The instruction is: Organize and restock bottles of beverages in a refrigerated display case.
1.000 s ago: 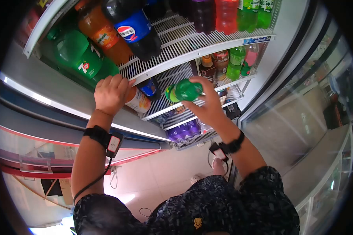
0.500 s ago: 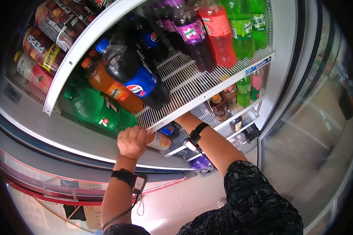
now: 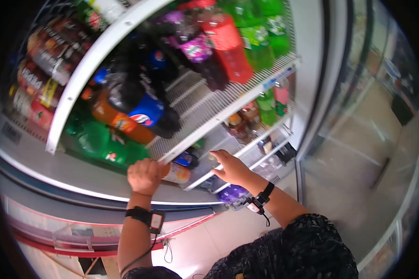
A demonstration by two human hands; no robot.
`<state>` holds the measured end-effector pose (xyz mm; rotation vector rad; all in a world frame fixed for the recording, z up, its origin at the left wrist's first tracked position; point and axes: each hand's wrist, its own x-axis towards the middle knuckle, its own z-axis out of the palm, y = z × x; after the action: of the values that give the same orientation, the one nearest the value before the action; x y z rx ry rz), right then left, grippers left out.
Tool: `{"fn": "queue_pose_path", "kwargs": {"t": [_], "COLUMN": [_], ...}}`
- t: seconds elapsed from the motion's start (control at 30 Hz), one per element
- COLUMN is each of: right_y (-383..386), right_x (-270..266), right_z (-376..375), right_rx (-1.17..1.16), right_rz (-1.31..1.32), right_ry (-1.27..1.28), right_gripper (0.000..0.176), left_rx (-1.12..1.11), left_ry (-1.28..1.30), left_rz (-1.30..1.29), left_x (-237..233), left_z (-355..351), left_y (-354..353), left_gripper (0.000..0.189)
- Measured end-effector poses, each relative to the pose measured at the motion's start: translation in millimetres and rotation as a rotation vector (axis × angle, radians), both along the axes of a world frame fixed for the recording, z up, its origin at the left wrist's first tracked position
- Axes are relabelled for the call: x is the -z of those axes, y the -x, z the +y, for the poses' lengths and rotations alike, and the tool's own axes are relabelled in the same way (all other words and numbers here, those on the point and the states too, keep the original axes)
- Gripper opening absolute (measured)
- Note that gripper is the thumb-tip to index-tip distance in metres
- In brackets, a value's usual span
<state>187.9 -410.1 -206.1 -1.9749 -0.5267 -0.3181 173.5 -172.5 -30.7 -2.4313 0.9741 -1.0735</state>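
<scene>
My left hand (image 3: pixel 145 176) is closed round the front corner of the white wire shelf (image 3: pixel 209 123), beside the green 7up bottle (image 3: pixel 104 144). Just in front of the lower shelves is my right hand (image 3: pixel 233 168), thumb and fingers apart with nothing between them. The upper shelf holds a Pepsi bottle (image 3: pixel 149 111), an orange bottle (image 3: pixel 118 118), a purple-labelled bottle (image 3: pixel 200 51), a red bottle (image 3: pixel 228 46) and green bottles (image 3: pixel 256 46). Below the shelf, near my left hand, lies a blue-labelled bottle (image 3: pixel 184 159).
Brown Pepsi bottles (image 3: pixel 37 81) lie at the upper left. Small bottles (image 3: pixel 239 126) stand on the lower shelf (image 3: pixel 253 149). A glass door (image 3: pixel 344 139) is at the right. A red-edged counter (image 3: pixel 74 237) is at the lower left, beside the tiled floor (image 3: pixel 198 242).
My right hand has come out from under the upper shelf, and its fingers now show apart. My left hand keeps its hold on the shelf corner. The whole view has shifted slightly.
</scene>
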Motion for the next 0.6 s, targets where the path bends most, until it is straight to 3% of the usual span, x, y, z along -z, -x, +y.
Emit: {"fn": "queue_pose_path", "kwargs": {"t": [0.07, 0.17, 0.23, 0.37, 0.6], "right_y": [28.4, 49.1, 63.1, 70.4, 77.8], "right_x": [9.0, 53.3, 47.1, 75.8, 87.3], "right_z": [-34.4, -81.5, -115.1, -151.6, -145.7], "right_rx": [-0.053, 0.160, 0.281, 0.526, 0.511], "right_rz": [0.198, 0.147, 0.410, 0.221, 0.352], "right_ry": [-0.011, -0.032, -0.053, -0.125, -0.263], "right_gripper": [0.063, 0.058, 0.058, 0.048, 0.043], "left_rx": [-0.022, -0.048, -0.060, -0.062, -0.073], "left_ry": [-0.015, -0.066, -0.058, -0.087, -0.094], "left_rz": [-0.035, -0.084, -0.073, -0.089, -0.140], "left_x": [0.7, 4.5, 4.1, 7.6, 5.9], "left_z": [1.1, 4.1, 1.1, -1.7, -9.5], "left_y": [-3.0, -6.3, -5.6, -5.6, -2.3], "left_gripper": [0.029, 0.028, 0.030, 0.032, 0.032]}}
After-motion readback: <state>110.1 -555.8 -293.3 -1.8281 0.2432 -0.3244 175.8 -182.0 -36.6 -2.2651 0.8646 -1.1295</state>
